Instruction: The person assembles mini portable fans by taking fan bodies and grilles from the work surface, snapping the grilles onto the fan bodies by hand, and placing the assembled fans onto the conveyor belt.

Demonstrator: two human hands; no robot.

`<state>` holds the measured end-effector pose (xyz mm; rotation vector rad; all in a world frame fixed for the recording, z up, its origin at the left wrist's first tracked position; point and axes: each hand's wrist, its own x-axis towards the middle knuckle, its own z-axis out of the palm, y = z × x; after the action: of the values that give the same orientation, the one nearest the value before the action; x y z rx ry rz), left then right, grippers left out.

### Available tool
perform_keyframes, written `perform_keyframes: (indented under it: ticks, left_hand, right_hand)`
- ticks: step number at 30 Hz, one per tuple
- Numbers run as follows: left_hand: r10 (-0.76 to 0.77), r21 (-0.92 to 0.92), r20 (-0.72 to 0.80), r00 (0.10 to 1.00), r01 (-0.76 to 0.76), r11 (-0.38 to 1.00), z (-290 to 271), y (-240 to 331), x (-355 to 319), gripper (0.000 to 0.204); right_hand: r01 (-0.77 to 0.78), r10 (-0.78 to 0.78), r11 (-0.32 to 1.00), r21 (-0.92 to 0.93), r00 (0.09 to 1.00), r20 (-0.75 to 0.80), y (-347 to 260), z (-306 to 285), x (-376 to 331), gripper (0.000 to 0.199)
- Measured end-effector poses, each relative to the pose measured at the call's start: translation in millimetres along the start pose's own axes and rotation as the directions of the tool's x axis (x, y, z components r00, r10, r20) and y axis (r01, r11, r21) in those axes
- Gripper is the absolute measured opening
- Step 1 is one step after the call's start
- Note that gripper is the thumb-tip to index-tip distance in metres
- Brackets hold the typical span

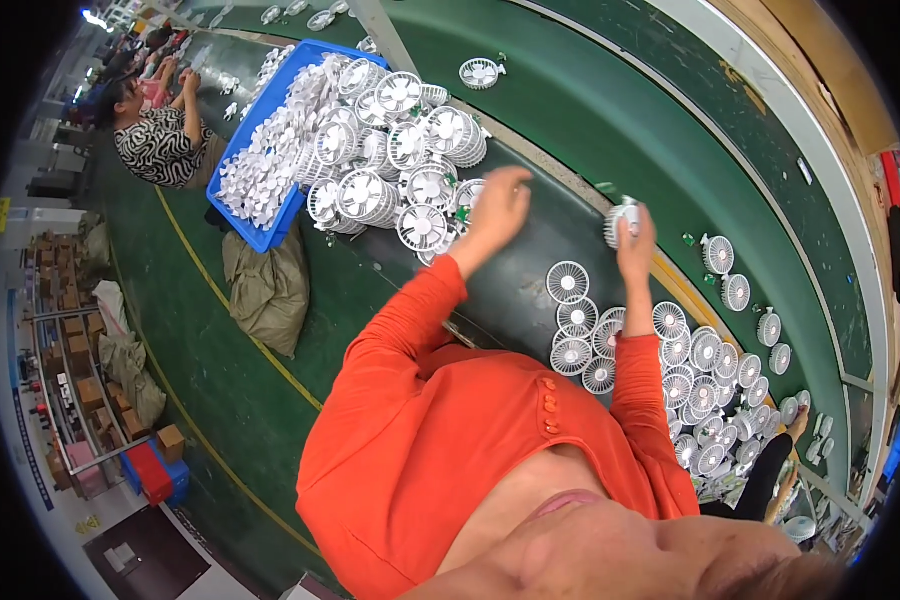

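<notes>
My right hand [637, 240] grips a small white fan head [622, 222] near the conveyor's edge, fingers closed around its ribbed rim. To the left, my left hand [500, 212] hovers over the dark bench beside a heap of white fan housings [410, 145] with blades in them. Its fingers are loosely bent, and I see nothing in them. Some housings carry small green boards [462, 213]. Round white fan grilles [568, 282] lie on the bench between my arms, and a larger pile of them [705, 360] spreads beyond my right forearm.
A blue tray [262, 238] full of loose white fan blades [270, 165] stands at the left. Several fan heads [718, 255] lie on the green conveyor [580, 130]. A sack [267, 290] sits on the floor. A person in a patterned top [160, 150] works further left; another person's hand [798, 425] shows at right.
</notes>
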<state>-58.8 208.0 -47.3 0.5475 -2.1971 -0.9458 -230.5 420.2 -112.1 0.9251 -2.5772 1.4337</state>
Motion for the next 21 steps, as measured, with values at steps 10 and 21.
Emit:
perform_keyframes:
  ticks: [10, 21]
  left_hand:
    - [0.055, 0.680, -0.039, 0.998, -0.014, 0.733, -140, -130, 79, 0.024]
    - [-0.099, 0.673, 0.063, 0.993, 0.032, 0.739, -158, -97, 103, 0.012]
  right_hand:
    - [0.071, 0.019, 0.974, -0.216, 0.921, 0.389, -42, 4, -93, 0.071]
    - [-0.087, 0.106, 0.994, -0.070, 0.928, 0.357, -30, 18, -100, 0.070]
